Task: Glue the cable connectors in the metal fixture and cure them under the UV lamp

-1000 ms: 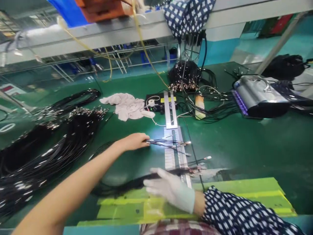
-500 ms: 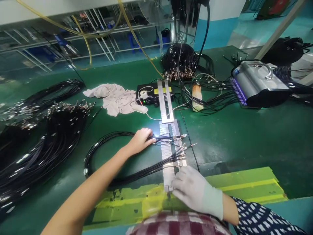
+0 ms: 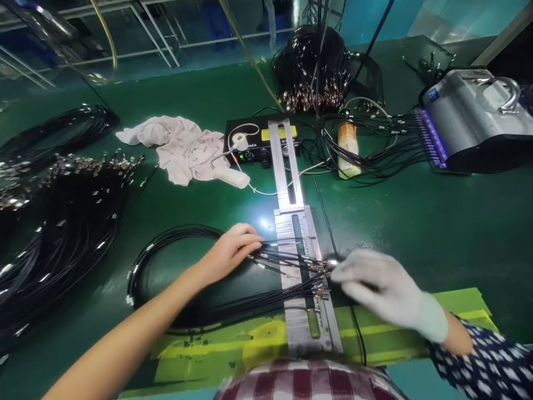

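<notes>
My bare left hand point(image 3: 231, 250) is closed, thumb and fingers pinching thin black cables point(image 3: 177, 233) just left of a slotted metal gauge plate point(image 3: 293, 333). The cables loop round on the left, and their metal-tipped ends lie across the plate. My right hand point(image 3: 381, 286), in a white glove, is at the plate's right edge, with its thumb and fingertips closed at the metal cable ends point(image 3: 322, 266). Exactly which end it grips is partly hidden. Further down the plate lie the lower cables of the same loop.
A black control box point(image 3: 260, 147) sits behind, under the plate's upper arm, beside a crumpled cloth point(image 3: 187, 150). Black cable bundles lie left point(image 3: 79, 222) and at the back point(image 3: 310, 66). A silver machine with purple light point(image 3: 474, 122) stands right, near a taped block point(image 3: 348, 147).
My right hand has moved right and up from the plate's lower part to the cable ends. My left hand stays on the cables, and the view has shifted.
</notes>
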### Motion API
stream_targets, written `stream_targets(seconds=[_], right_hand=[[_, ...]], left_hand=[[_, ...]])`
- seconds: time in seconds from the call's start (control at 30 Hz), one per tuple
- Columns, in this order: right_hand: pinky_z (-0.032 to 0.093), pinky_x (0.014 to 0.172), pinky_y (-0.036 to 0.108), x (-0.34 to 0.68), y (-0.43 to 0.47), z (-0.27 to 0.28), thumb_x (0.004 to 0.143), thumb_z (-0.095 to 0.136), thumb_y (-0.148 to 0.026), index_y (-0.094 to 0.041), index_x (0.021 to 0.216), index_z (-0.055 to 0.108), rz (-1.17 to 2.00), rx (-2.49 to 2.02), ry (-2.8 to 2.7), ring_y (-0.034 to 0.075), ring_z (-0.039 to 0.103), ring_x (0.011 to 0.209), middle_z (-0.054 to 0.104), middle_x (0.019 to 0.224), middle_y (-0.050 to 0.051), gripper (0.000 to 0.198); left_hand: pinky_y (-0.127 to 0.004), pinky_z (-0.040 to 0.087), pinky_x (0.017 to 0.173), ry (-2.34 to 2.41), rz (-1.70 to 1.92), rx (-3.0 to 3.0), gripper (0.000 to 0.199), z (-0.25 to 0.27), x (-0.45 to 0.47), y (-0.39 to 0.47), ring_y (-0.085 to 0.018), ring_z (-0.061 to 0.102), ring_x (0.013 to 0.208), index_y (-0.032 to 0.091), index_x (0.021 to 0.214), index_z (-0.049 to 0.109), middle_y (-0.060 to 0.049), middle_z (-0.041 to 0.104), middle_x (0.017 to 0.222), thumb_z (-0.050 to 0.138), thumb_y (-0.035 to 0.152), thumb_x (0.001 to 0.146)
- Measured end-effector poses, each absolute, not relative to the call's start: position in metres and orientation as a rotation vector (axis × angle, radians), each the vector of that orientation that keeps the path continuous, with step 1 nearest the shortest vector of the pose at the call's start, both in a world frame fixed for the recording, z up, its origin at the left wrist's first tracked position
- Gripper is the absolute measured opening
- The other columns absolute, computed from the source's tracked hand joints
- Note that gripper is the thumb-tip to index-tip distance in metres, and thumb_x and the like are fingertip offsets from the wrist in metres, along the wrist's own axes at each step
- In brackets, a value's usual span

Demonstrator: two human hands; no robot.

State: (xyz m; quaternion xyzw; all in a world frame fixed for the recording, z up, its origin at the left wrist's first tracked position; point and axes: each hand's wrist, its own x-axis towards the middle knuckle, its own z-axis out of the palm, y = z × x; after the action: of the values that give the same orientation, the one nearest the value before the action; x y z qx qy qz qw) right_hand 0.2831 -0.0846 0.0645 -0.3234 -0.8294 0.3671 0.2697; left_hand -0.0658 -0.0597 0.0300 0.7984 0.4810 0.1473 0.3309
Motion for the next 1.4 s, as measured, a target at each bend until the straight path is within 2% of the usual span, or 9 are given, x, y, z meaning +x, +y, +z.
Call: stream_targets(seconds=[0.13,0.23,0.43,0.63,0.8,1.13,1.4], right_hand=[[0.05,0.081,0.034,0.294,-0.025,0.035,0.095,0.057,-0.035,-0.023,0.095,0.075,0.915,-1.363,-1.968,0.02,0.069,0.086,0.076,0.092,0.003,0.021],[0.051,0.082,0.035,0.292,0.004,0.011,0.094,0.056,-0.035,-0.021,0.097,0.074,0.919,-1.482,-1.862,0.021,0.069,0.087,0.076,0.09,0.002,0.023],[0.051,0.08,0.035,0.285,0.014,0.0,0.094,0.056,-0.035,-0.026,0.097,0.075,0.777,-1.446,-2.044,0.023,0.069,0.095,0.076,0.102,0.0,0.022],[0.05,0.082,0.034,0.286,0.014,0.001,0.094,0.057,-0.033,-0.028,0.096,0.074,0.791,-1.448,-2.069,0.02,0.069,0.092,0.075,0.099,-0.004,0.018],[0.049,0.082,0.033,0.286,0.014,0.001,0.094,0.058,-0.033,-0.028,0.096,0.074,0.795,-1.445,-2.064,0.019,0.068,0.09,0.075,0.098,-0.004,0.016],[0.049,0.081,0.034,0.285,0.015,0.002,0.095,0.058,-0.031,-0.027,0.096,0.074,0.785,-1.442,-2.077,0.02,0.068,0.089,0.075,0.098,-0.003,0.016],[0.049,0.082,0.033,0.284,0.016,0.002,0.095,0.057,-0.031,-0.027,0.096,0.073,0.801,-1.425,-2.088,0.019,0.068,0.089,0.075,0.098,-0.004,0.017]], left_hand=[[-0.029,0.042,0.073,1.388,0.289,2.295,0.038,0.015,-0.075,-0.038,-0.018,0.055,0.08,0.023,0.103,0.07,-0.006,0.059,0.086,0.039,0.043,0.1],[-0.03,0.042,0.071,1.48,0.251,2.424,0.037,0.01,-0.077,-0.03,-0.019,0.053,0.077,0.02,0.097,0.068,-0.006,0.058,0.082,0.038,0.042,0.1],[-0.035,0.048,0.08,1.452,0.377,2.461,0.027,0.009,-0.038,-0.033,-0.022,0.056,0.092,0.014,0.12,0.054,-0.011,0.06,0.102,0.043,0.028,0.099],[-0.025,0.049,0.079,1.271,0.657,2.257,0.015,0.01,-0.024,-0.028,-0.013,0.058,0.088,0.018,0.106,0.06,-0.005,0.059,0.094,0.048,0.015,0.096],[-0.021,0.047,0.071,1.179,0.702,2.306,0.023,0.012,-0.037,-0.025,-0.011,0.056,0.08,0.018,0.109,0.066,-0.003,0.058,0.087,0.052,0.01,0.094],[-0.023,0.049,0.073,1.044,0.667,2.567,0.027,0.008,-0.038,-0.013,-0.014,0.056,0.085,0.014,0.114,0.063,-0.006,0.059,0.091,0.048,0.006,0.093],[-0.029,0.048,0.07,0.973,0.606,2.903,0.026,0.022,-0.034,-0.015,-0.017,0.054,0.079,0.011,0.114,0.062,-0.01,0.062,0.091,0.046,0.007,0.093]])
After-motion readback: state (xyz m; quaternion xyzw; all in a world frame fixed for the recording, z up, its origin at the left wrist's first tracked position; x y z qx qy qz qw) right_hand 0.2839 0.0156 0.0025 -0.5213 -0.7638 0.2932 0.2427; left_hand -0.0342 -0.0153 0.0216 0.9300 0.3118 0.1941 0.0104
